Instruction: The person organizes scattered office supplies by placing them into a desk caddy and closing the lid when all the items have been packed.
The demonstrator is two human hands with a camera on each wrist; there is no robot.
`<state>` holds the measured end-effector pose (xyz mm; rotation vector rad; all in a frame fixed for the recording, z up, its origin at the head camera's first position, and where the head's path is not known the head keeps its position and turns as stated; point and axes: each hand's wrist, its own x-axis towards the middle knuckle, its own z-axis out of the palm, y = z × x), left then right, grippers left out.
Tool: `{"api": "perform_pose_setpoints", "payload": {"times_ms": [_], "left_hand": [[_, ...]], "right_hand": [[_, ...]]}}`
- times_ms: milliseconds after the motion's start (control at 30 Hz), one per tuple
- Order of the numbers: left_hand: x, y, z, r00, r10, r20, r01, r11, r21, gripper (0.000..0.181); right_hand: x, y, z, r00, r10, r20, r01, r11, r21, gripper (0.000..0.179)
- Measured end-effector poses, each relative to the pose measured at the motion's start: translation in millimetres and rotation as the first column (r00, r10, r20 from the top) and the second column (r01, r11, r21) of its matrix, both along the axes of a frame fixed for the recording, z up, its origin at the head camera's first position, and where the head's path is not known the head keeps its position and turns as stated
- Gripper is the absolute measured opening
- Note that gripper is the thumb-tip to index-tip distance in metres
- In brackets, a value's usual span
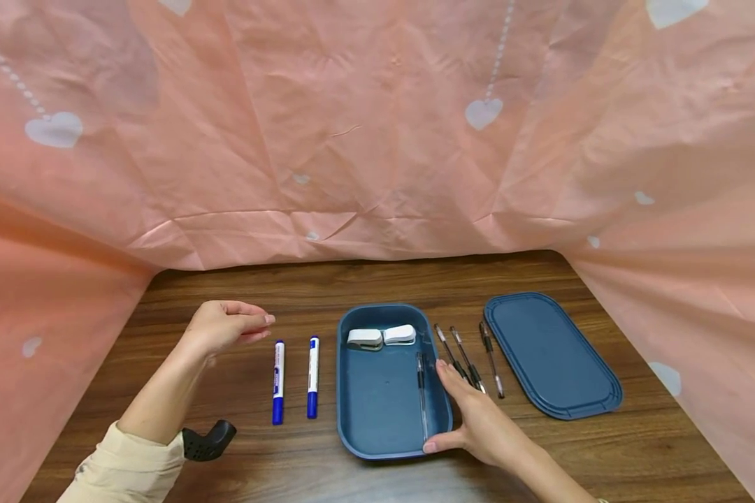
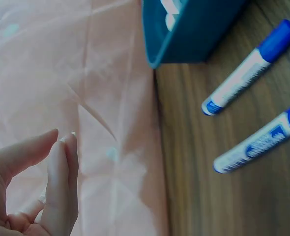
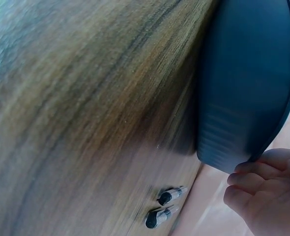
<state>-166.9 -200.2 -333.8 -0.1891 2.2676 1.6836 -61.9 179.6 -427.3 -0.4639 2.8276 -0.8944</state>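
My left hand point(image 1: 229, 326) hovers left of two blue-capped whiteboard markers point(image 1: 279, 383), fingers loosely bent and holding nothing. In the left wrist view its thumb and fingertips point(image 2: 66, 147) nearly meet. My right hand point(image 1: 478, 419) is at the right side of a blue plastic box point(image 1: 377, 405), thumb and index finger spread along the rim. Inside the box, a clear gel pen point(image 1: 422, 398) with a black grip lies along the right wall, its near end by my thumb. The right wrist view shows the other fingers point(image 3: 253, 182) bent against the box's outside.
Two small white staplers point(image 1: 382, 337) sit at the box's far end. Several similar gel pens point(image 1: 492, 360) lie right of the box on the wooden table point(image 1: 289, 461). A blue lid point(image 1: 554, 356) rests farther right. Pink cloth point(image 1: 365, 154) with hearts surrounds the table.
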Motion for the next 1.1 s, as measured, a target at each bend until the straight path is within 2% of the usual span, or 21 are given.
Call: {"api": "perform_pose_setpoints", "payload": {"times_ms": [167,300,700,933,1100], "left_hand": [[0.8,-11.5,-16.6,0.999,0.027,0.041,-0.028,0.999,0.033,0.038],[2.0,-16.9,-30.4,0.997,0.045,0.056,-0.045,0.999,0.012,0.039],[6.7,-16.0,-59.9,0.995,0.071,0.068,-0.061,0.988,-0.145,0.064],[10.2,-7.6,-75.6,0.999,0.042,0.021,-0.037,0.974,-0.222,0.070],[11.6,-0.1,-85.3,0.999,0.052,-0.005,-0.051,0.956,-0.290,0.074]], "right_hand": [[0.2,0.5,-0.3,1.000,-0.002,-0.003,0.002,1.000,-0.002,0.117],[0.1,-0.1,-0.5,1.000,0.001,0.004,0.000,1.000,-0.007,0.117],[0.7,-0.5,-0.5,1.000,0.005,-0.009,-0.005,1.000,-0.007,0.116],[0.7,-0.5,-1.0,1.000,0.001,-0.008,-0.001,1.000,-0.007,0.116],[1.1,-0.2,-1.2,1.000,-0.002,-0.009,0.002,1.000,-0.007,0.116]]}}
